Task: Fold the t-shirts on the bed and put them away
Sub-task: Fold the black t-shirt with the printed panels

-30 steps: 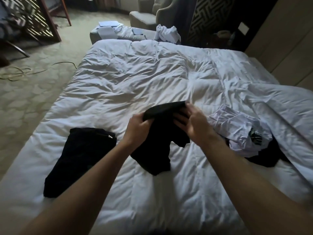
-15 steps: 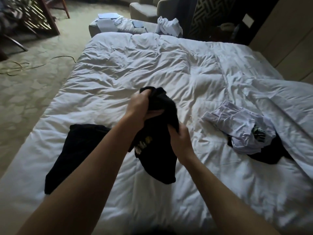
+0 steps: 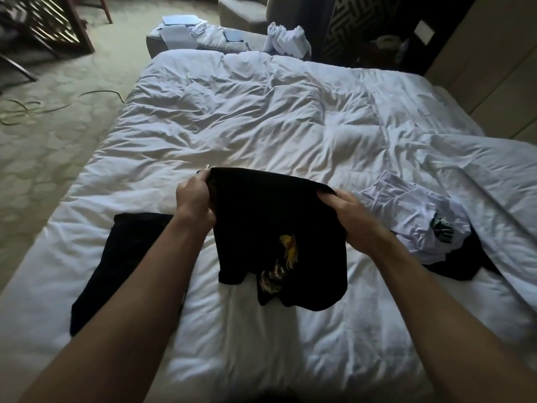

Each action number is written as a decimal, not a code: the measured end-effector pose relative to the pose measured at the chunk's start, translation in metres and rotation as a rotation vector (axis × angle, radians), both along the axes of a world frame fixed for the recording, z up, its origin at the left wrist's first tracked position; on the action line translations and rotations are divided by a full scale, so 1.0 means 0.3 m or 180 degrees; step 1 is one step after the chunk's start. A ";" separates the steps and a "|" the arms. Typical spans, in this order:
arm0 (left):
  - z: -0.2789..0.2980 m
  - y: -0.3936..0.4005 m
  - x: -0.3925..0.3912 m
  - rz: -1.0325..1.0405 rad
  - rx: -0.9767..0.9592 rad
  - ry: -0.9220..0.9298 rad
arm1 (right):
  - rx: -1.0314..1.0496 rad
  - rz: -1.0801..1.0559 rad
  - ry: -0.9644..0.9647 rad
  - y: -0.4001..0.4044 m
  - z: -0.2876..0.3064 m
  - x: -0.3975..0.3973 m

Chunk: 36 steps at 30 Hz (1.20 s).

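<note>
Black t-shirt gripped at top edge by left hand and right hand, held above bed centre. Risk judged: hem bunched, uneven fold. White shirt pile at 3 o'clock.

Matt black cloth t-shirt – glossy yellow print – on a rumpled, soft-sheened white duvet.
</note>
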<state>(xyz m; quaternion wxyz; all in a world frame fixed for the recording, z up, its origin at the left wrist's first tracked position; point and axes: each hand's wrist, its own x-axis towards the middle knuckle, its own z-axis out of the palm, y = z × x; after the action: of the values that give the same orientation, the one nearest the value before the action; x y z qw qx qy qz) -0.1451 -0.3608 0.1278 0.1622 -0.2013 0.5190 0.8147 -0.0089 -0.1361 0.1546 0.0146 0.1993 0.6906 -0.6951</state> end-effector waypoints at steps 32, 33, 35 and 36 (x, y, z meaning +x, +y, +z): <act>0.105 -0.214 -0.329 0.0571 -0.2617 0.1446 | 0.2893 0.0792 0.0467 0.186 0.217 -0.089; 0.097 -0.216 -0.326 0.0528 -0.2736 0.1471 | 0.2509 0.0761 0.0432 0.171 0.219 -0.086; 0.073 -0.215 -0.309 0.0424 -0.2937 0.1431 | 0.1555 0.0601 0.0188 0.140 0.222 -0.087; 0.057 -0.208 -0.299 0.0343 -0.2992 0.1376 | 0.1085 0.0528 0.0020 0.126 0.220 -0.091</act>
<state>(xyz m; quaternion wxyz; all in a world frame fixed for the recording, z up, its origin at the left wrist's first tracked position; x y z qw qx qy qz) -0.2346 -0.4230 0.1450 -0.0988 -0.1060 0.8394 0.5238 -0.0363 -0.0982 0.2206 0.0358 0.1391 0.8124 -0.5651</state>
